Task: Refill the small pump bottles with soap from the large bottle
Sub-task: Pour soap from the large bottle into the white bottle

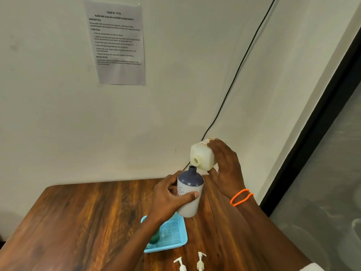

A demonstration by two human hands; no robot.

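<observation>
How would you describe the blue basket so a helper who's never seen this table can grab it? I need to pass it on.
Start at the wooden table against the pale wall. Near its front right, just below the left hand holding the bottle, sits the blue basket. It is the only light blue mesh tray there, with something green inside, and two white pump heads lie on the table in front of it.

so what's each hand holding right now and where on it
Left hand grips the small bottle around its white body; right hand holds the tilted large bottle by its side.
</observation>
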